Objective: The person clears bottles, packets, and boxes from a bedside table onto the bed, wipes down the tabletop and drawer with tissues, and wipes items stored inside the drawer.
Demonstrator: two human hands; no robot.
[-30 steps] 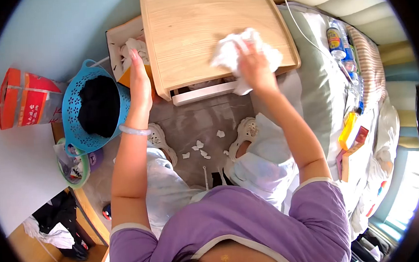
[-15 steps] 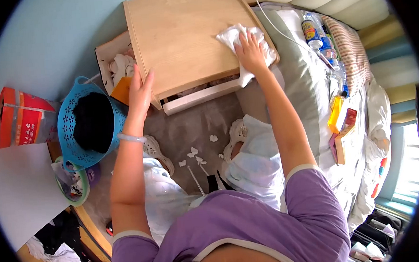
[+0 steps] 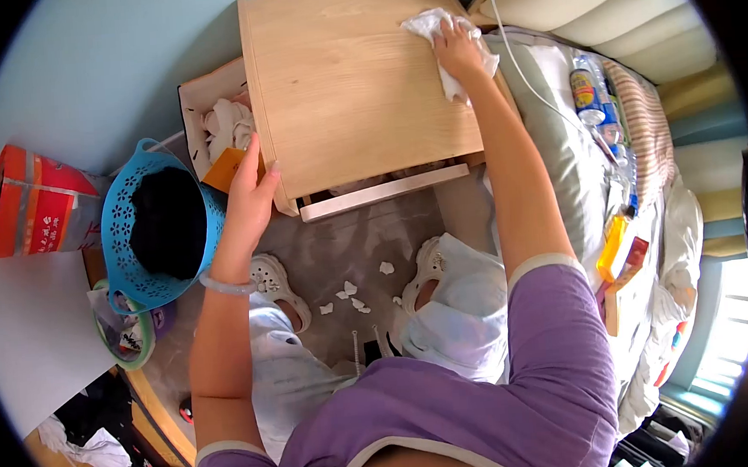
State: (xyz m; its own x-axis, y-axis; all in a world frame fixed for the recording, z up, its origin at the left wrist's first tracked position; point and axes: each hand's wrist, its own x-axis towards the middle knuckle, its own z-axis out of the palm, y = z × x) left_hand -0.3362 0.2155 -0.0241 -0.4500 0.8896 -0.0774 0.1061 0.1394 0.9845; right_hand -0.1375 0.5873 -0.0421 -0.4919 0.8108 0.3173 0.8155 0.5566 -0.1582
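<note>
A white cloth (image 3: pixel 453 79) lies crumpled on the far right part of a wooden cabinet top (image 3: pixel 348 89). My right hand (image 3: pixel 459 48) presses on it, fingers bent over the cloth. My left hand (image 3: pixel 252 194) is at the cabinet's near left corner, thumb apart from the fingers, touching the edge and gripping nothing. Below the top, a drawer (image 3: pixel 384 192) with a pale front stands slightly open; what is inside is mostly hidden.
Left are a blue basket (image 3: pixel 117 241) with black fabric, a red bag (image 3: pixel 42 202) and an open box (image 3: pixel 190 99). White scraps (image 3: pixel 350 288) lie on the floor between my feet. Bottles (image 3: pixel 587 96) rest on the bed (image 3: pixel 549 163) at right.
My right hand and the cloth have moved away from me, toward the cabinet top's far right corner. My left hand has stayed by the left edge, its thumb now spread from the fingers.
</note>
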